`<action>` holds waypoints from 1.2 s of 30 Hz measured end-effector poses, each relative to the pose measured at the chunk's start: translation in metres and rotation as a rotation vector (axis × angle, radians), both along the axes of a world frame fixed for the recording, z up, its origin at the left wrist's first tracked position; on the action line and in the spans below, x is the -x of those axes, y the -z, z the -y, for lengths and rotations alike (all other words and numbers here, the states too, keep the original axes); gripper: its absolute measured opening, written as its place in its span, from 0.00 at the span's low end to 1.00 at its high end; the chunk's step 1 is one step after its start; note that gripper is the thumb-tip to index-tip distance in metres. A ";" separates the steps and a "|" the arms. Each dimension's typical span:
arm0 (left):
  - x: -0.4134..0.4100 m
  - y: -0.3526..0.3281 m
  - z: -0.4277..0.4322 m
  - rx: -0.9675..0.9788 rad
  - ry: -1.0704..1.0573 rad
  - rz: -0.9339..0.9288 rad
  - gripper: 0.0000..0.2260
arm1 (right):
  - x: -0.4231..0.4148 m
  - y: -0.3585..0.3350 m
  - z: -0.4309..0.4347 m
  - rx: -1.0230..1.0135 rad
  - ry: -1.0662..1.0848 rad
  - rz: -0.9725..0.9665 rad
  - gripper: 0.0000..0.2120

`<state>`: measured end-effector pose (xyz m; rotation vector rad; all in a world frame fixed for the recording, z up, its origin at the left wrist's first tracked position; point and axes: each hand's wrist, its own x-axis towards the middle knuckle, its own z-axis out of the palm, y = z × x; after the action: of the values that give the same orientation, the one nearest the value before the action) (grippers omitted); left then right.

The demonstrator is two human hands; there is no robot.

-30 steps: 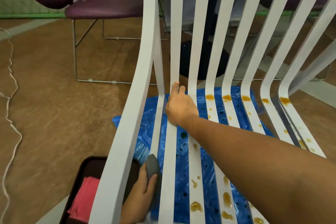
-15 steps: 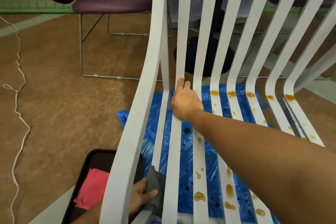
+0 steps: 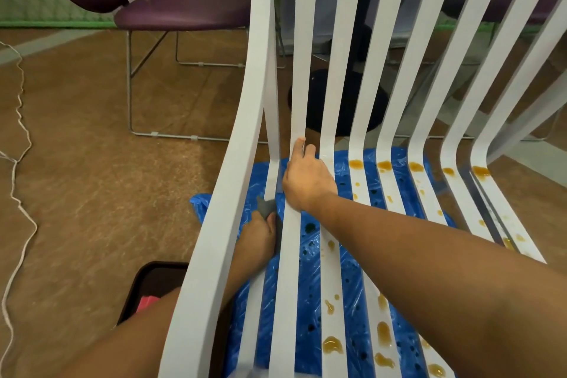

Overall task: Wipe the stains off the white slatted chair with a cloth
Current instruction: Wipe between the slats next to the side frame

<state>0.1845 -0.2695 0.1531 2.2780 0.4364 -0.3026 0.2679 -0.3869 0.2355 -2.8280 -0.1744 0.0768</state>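
Cloth (image 3: 266, 207) is pinched between left hand (image 3: 260, 236) fingers; a white slatted chair (image 3: 340, 70) slat is seemingly clasped by right hand (image 3: 306, 182) fingers, stains (image 3: 356, 164) just right of them.

We list two bare hands, left hand (image 3: 260, 238) and right hand (image 3: 306, 182), each on a bare forearm, uncovered as far as the view reaches. We note one short, pale nail on the right index fingertip (image 3: 300, 141).
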 end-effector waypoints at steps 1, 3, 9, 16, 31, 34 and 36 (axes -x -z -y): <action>-0.013 -0.005 0.003 0.002 -0.002 -0.012 0.17 | -0.001 0.000 0.000 0.003 0.000 0.004 0.37; -0.033 -0.010 0.007 -0.050 0.034 -0.012 0.18 | 0.000 0.000 0.000 0.006 -0.003 0.006 0.37; -0.075 -0.012 0.015 -0.050 0.068 -0.010 0.25 | 0.001 -0.002 0.000 0.001 -0.001 0.010 0.36; -0.130 0.000 0.019 -0.135 0.072 -0.062 0.25 | -0.002 0.002 -0.002 0.032 0.014 0.020 0.37; -0.096 -0.026 0.015 -0.074 0.024 -0.047 0.12 | -0.004 0.005 -0.002 0.022 0.007 0.008 0.39; -0.067 -0.024 0.012 -0.019 0.026 -0.024 0.16 | -0.003 0.005 0.000 0.001 0.005 0.015 0.37; -0.048 -0.025 0.010 -0.031 0.024 -0.051 0.14 | -0.004 0.004 0.001 -0.002 0.000 0.014 0.36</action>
<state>0.2326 -0.2794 0.1777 2.3116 0.4429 -0.3693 0.2715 -0.3879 0.2311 -2.8275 -0.1776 0.0563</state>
